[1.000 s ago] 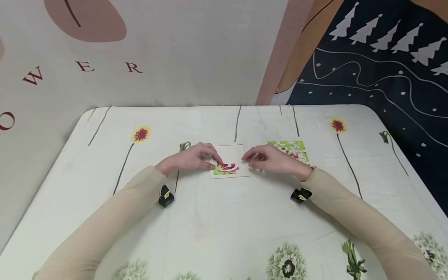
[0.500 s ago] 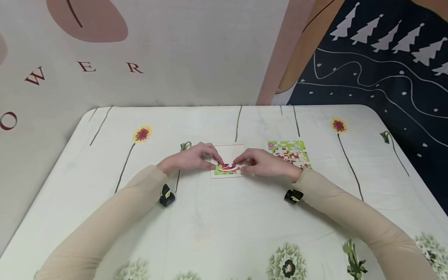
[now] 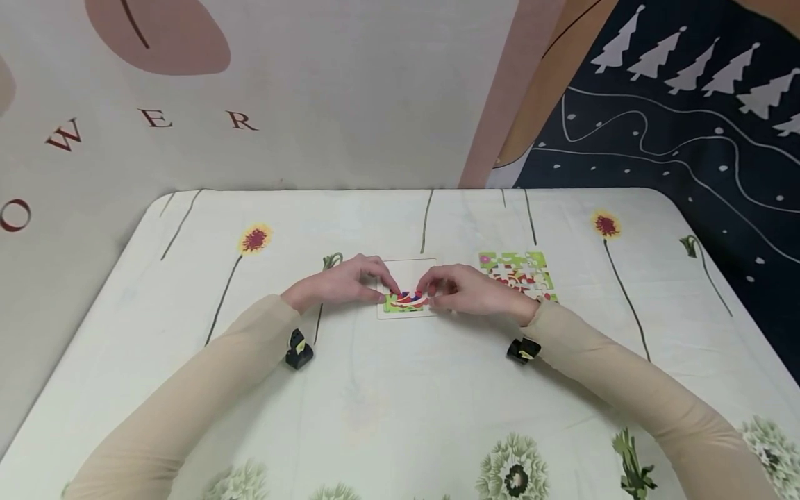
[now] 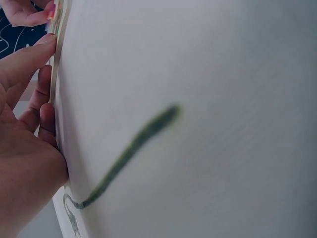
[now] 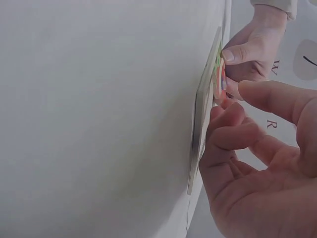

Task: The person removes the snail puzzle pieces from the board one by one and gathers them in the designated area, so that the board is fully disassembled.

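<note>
A thin framed puzzle board (image 3: 409, 269) lies on the white cloth, with joined puzzle pieces (image 3: 407, 301) in green, red and blue along its near side. My left hand (image 3: 348, 281) rests at their left end, thumb and index finger touching the pieces; in the left wrist view the left hand (image 4: 27, 114) lies along the board's edge. From the right side, my right hand (image 3: 475, 290) pinches a red-tipped puzzle piece at the end of the row. In the right wrist view, the right hand's (image 5: 257, 144) lower fingers curl against the board (image 5: 198, 129).
Another group of puzzle pieces (image 3: 514, 261), green and red, lies just past the right hand, partly covered by it. A flower-printed tablecloth (image 3: 400, 396) covers the table, and a fabric wall (image 3: 350, 97) stands behind its far edge.
My right hand has moved left and slightly nearer, from beside the board to the right end of the joined pieces. The left hand has stayed in place.
</note>
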`<state>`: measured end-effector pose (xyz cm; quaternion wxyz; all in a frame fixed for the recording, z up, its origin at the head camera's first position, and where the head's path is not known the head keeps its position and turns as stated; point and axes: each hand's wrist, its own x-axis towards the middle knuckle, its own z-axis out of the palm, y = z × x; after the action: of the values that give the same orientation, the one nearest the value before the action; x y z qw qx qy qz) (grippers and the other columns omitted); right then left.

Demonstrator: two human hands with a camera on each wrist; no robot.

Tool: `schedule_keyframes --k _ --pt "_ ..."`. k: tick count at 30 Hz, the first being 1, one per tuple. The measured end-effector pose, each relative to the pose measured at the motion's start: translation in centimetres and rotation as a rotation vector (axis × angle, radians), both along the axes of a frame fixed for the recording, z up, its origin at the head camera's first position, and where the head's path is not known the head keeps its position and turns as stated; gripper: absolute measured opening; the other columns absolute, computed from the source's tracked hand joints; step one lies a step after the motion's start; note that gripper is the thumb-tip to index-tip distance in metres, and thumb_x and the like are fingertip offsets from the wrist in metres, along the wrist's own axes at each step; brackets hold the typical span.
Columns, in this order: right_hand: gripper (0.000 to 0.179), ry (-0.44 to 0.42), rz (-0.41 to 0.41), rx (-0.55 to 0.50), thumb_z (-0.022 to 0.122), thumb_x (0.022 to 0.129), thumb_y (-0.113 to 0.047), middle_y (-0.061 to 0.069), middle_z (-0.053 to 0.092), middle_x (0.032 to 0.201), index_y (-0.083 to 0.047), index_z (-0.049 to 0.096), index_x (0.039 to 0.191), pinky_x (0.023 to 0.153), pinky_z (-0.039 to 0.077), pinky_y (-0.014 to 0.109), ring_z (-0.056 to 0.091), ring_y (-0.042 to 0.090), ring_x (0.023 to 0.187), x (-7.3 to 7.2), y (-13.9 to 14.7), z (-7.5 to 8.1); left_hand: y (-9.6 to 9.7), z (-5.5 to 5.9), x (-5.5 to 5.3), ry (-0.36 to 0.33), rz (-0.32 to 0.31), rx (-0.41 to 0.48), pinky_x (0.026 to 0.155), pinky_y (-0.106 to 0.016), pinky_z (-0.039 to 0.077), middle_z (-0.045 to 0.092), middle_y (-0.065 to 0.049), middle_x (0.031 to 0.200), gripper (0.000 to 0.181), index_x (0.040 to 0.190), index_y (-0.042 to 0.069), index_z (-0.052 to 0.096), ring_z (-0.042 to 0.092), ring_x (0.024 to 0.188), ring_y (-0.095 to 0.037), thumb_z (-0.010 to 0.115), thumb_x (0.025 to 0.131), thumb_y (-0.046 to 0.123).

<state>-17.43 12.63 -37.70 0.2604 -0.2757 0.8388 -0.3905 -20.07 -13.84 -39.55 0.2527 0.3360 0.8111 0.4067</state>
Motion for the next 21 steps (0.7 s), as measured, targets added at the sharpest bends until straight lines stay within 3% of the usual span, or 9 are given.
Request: schedule_keyframes --k 13,21 --pt "0.019 0.000 -0.026 -0.067 0.063 0.088 0.000 0.010 0.065 0.100 -0.006 0.066 0.106 0.071 0.045 0.028 0.055 0.017 0.079 -0.14 -0.38 -0.19 0.01 -0.12 -0.12 0.002 0.000 0.003 0.108 -0.043 0.033 0.070 -0.012 0.110 0.023 0.108 0.003 0.075 0.057 0.114 -0.025 0.070 0.086 0.000" --pt "0.011 -0.010 -0.033 -0.091 0.065 0.089 -0.001 0.009 0.064 0.096 -0.006 0.065 0.099 0.064 0.045 0.026 0.055 0.015 0.075 -0.11 -0.88 -0.30 -0.02 -0.22 -0.08 0.001 0.004 -0.008 0.109 -0.045 0.032 0.069 -0.011 0.111 0.024 0.109 0.005 0.075 0.056 0.114 -0.024 0.070 0.086 0.001"
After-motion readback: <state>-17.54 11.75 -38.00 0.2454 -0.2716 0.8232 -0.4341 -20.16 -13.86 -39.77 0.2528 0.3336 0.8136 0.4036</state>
